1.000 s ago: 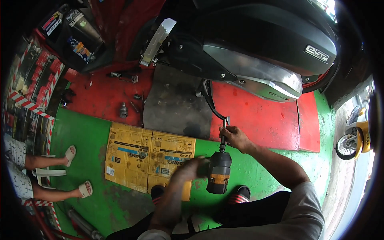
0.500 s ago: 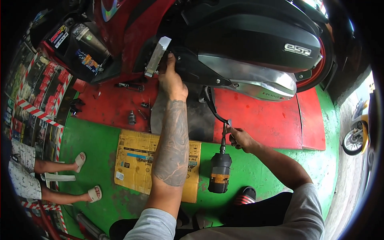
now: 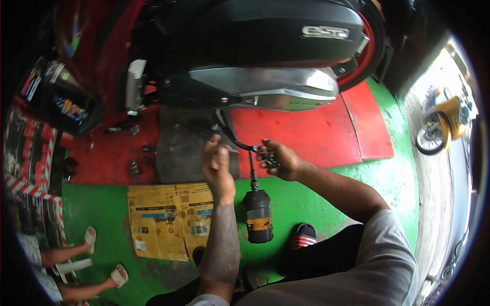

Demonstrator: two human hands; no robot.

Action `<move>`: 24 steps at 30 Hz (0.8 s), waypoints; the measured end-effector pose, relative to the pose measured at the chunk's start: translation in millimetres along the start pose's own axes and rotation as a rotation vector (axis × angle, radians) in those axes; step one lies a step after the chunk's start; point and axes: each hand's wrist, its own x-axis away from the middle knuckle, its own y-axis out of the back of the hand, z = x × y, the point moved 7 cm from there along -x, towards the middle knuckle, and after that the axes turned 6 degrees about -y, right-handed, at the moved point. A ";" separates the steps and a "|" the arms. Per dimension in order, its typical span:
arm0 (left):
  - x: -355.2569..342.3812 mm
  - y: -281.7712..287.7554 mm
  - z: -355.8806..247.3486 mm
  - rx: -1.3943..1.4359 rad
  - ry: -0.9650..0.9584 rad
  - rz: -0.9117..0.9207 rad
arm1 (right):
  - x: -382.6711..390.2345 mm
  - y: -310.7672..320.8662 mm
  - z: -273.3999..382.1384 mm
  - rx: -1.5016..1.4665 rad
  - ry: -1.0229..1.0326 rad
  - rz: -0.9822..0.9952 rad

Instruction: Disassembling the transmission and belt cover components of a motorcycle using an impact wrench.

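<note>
My right hand [image 3: 286, 162] is closed around several small dark metal bolts [image 3: 270, 161], beside the tip of the scooter's curved black side stand [image 3: 235, 140]. My left hand [image 3: 218, 171] is in the air left of the stand, apart from the scooter, its fingers stretched out and slightly smeared. Between my hands and feet is a black impact wrench [image 3: 259, 217] with an orange-brown band, its long socket extension pointing up to the stand tip; I cannot tell whether they touch. Above is the scooter's black engine cover [image 3: 255, 41] with a silver lower guard [image 3: 275, 86]. A silver footpeg [image 3: 135, 86] sticks out at left.
The scooter stands over a red platform [image 3: 296, 132] with a dark middle strip. Sockets [image 3: 135, 168] lie on its left part. Flattened yellow cardboard [image 3: 163, 219] covers some green floor [image 3: 97, 204]. A person's sandalled feet [image 3: 119, 275] are at lower left; a yellow motorcycle [image 3: 444, 122] stands far right.
My left hand has left the footpeg and moved down toward the stand. My right hand has turned, showing the bolts in its fingers. The whole view has shifted, with the scooter now further left.
</note>
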 end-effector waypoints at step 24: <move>13.5 119.9 39.3 1.339 0.358 -0.273 | 58.3 -183.5 -46.2 1.431 1.196 0.442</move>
